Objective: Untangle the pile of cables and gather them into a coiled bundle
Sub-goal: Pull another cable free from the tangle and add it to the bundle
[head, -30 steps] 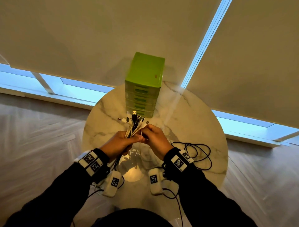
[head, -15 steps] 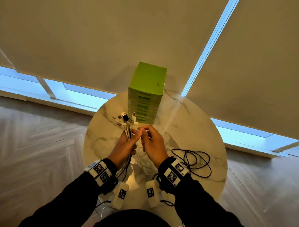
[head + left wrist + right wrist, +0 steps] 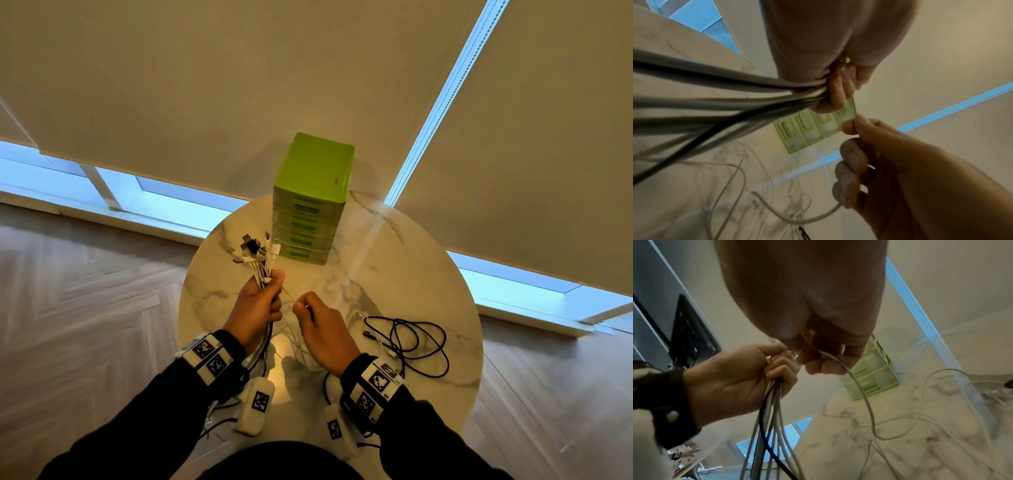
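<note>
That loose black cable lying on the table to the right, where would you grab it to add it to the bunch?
Probably by a plug end. The black cable lies in loose overlapping loops on the marble table, with one dark plug sticking out toward the right hand. Coming from above at that near end, the fingers could pinch just behind the plug, so the loops trail free instead of knotting.

I see dark sleeves [image 3: 144, 404] and black-and-white tagged wristbands [image 3: 209, 356] behind my fingers, white tagged pods [image 3: 255, 406] beneath.

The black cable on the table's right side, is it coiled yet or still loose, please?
Loose: the black cable sprawls in uneven loops on the table, held by neither hand.
</note>
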Motion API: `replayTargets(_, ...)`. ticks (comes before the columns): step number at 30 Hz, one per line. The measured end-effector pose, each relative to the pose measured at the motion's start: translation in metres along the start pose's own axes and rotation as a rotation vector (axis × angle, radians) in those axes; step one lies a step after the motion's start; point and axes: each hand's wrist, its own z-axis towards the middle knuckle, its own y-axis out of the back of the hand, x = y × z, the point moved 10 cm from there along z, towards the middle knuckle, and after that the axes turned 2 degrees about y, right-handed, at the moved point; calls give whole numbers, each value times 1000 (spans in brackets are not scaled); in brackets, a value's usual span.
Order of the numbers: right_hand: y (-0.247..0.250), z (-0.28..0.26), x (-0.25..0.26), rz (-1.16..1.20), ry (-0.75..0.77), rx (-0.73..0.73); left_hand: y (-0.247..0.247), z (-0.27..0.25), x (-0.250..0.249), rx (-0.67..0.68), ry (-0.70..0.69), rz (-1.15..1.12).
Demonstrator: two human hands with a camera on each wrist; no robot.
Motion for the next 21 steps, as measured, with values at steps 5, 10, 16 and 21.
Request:
replayTargets(5,25,5,-14,519,-261,-208,0,-1,12,-46,7,-23)
replayTargets(10,13,7,10,625,-281,-35,-22,-11,15,8,-3,27)
replayTargets(16,-4,5,6,712,-366,28,-33,-17,23,37,29,39)
replayTargets(21,-11,3,4,695,-352,91,-38,-27,8,58,-20,107)
